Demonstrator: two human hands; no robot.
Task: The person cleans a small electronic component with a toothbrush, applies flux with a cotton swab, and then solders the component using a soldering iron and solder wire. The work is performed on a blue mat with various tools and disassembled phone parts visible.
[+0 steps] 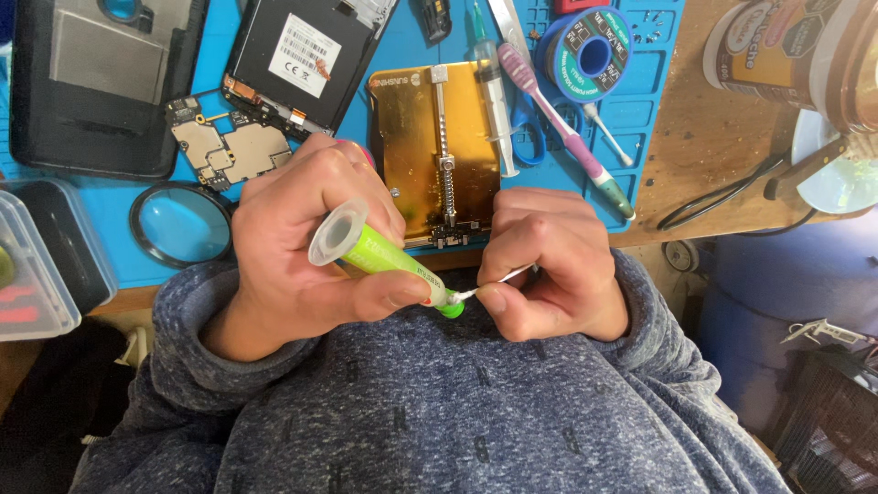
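Both grips closed — left hand (306,242) clasps green syringe (389,261), right hand (553,265) pinches white stick (489,283) at tip.

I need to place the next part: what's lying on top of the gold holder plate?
On the gold holder plate a sprung metal clamp bar runs down the middle, gripping a small dark part at its near edge. Both hands cover the plate's near corners.

I see a glossy green plastic syringe (384,258) w/ clear flange. Gold plate (412,146) is polished metal, reflective. Mat (640,101) looks matt blue rubber. Tabletop (722,155) is rough bare wood. Sleeves (439,402): fuzzy grey-blue knit cloth. Lens (181,223): smooth glass.
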